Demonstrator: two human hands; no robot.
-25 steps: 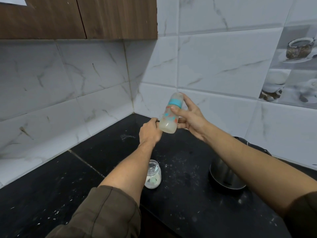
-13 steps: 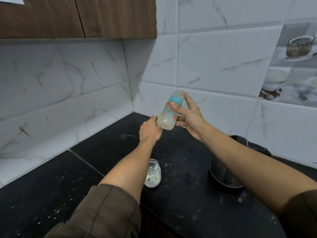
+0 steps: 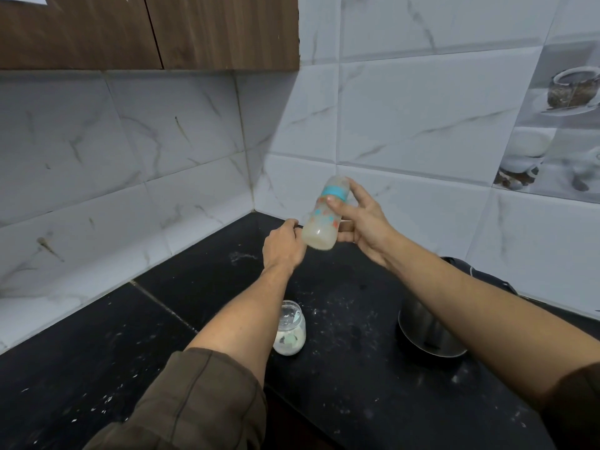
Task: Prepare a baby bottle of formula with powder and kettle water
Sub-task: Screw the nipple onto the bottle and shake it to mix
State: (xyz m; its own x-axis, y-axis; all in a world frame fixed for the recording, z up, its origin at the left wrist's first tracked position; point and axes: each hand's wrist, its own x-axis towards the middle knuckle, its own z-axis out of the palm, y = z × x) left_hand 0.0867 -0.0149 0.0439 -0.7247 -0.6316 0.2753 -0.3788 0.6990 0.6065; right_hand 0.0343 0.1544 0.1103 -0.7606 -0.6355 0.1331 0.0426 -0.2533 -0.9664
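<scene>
Nearest to me, the powder jar sits on the black counter just beside the left arm. The kettle is tucked under the right arm, so one dropped elbow could tip either. Further out, the right hand has thumb and fingers wrapped round the tilted bottle, up in the air over the counter. The left hand is curled against its base, can't tell if it's really gripping. There's milky liquid in the low end. My guess is a loose top would leak, or the smooth bottle could slip.
</scene>
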